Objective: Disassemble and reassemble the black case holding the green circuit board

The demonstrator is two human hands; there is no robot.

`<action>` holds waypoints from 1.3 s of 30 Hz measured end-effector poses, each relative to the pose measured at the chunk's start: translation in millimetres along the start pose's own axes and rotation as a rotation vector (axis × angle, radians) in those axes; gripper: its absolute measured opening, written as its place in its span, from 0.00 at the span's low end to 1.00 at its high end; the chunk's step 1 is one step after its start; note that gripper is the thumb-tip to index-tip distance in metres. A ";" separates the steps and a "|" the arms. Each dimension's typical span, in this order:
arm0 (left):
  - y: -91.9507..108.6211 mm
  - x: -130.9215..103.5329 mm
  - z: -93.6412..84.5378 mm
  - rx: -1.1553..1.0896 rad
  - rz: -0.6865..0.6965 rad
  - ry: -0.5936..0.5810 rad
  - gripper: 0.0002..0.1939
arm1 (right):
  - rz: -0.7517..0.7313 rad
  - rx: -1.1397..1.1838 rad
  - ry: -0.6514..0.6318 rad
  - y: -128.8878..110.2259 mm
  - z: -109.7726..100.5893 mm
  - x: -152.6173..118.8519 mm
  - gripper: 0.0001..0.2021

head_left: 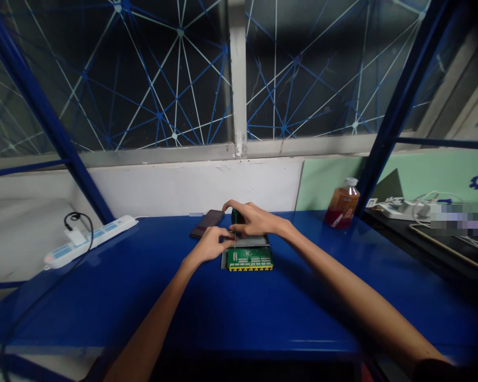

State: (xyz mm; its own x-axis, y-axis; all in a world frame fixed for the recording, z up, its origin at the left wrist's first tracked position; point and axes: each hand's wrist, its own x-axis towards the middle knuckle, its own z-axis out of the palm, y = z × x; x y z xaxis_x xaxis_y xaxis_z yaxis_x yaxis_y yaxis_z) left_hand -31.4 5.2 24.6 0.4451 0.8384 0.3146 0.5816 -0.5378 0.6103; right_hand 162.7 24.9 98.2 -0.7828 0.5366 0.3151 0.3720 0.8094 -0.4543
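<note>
A green circuit board [249, 257] with a yellow-edged row of connectors along its front lies on the blue table, with a grey metal plate [252, 242] behind it. Over the plate's left part, my right hand [255, 218] curls its fingers round an upright dark tool [236, 216] with green on it; a thin shaft seems to run down from it. My left hand [214, 244] rests at the board's left rear corner, its thumb and fingertips pinched close to the shaft. Whatever lies between those fingertips is too small to make out.
A dark phone [207, 223] lies behind my left hand. On the left is a white power strip [91, 242] with a black cable. A bottle of reddish drink [342, 204] stands at the back right. Blue frame posts rise at both sides, and cables lie on a dark surface at far right.
</note>
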 end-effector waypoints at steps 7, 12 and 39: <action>-6.5 -3.5 -20.3 0.110 -0.064 0.044 0.11 | 0.029 0.090 0.132 1.5 -9.6 -0.3 0.24; -21.1 -8.2 -31.8 0.141 -0.157 -0.016 0.12 | 0.129 -0.010 0.362 8.6 -30.5 -20.8 0.25; -22.0 -4.1 -10.0 0.143 -0.248 -0.183 0.20 | 0.799 -0.547 0.087 133.6 28.9 -104.2 0.24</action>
State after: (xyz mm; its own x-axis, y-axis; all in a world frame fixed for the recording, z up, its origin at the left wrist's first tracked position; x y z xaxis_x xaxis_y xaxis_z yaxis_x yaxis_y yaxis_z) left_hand -52.8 14.5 17.2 0.3859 0.9222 0.0257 0.7711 -0.3378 0.5397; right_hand 279.6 70.2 -19.4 -0.1675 0.9740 0.1523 0.9755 0.1861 -0.1177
